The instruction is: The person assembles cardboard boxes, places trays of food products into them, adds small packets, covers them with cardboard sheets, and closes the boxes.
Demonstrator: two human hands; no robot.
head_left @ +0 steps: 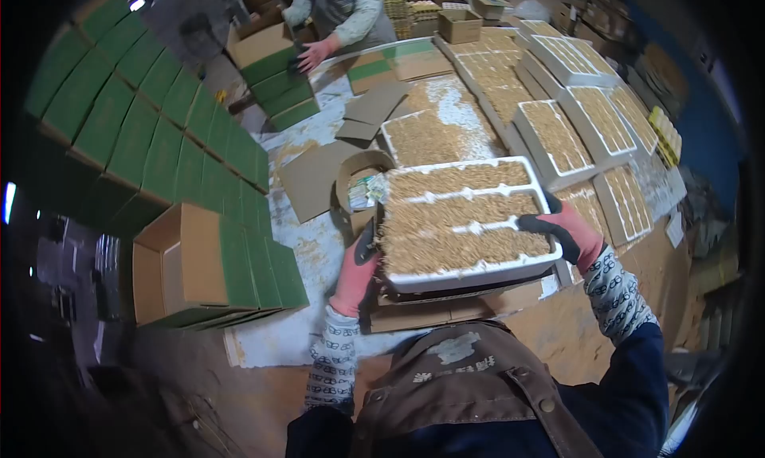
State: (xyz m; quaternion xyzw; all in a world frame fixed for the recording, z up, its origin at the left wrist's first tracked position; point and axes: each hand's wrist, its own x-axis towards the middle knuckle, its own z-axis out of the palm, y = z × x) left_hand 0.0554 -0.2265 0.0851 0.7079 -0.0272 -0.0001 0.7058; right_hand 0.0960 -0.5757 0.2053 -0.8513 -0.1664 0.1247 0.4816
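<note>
Between my hands is a white foam tray (476,275) filled with loose brown husks, with white ribs showing across the top. My right hand (567,231), in a pink and black glove, grips its right end with the thumb over the rim. At the left end, my left hand (358,273) in a matching glove is closed against the tray's side; its fingertips are partly hidden. Under the tray, a cardboard box flap (430,311) shows along the near side. A round cardboard container (351,175) holding small printed packets stands just beyond the left end.
Green and brown boxes (111,115) are stacked at left, with an open carton (187,259) nearer. More husk-filled foam trays (558,167) are piled at right. Flat cardboard pieces (315,175) lie on the table. Across it, a co-worker's gloved hand (319,53) is beside stacked boxes.
</note>
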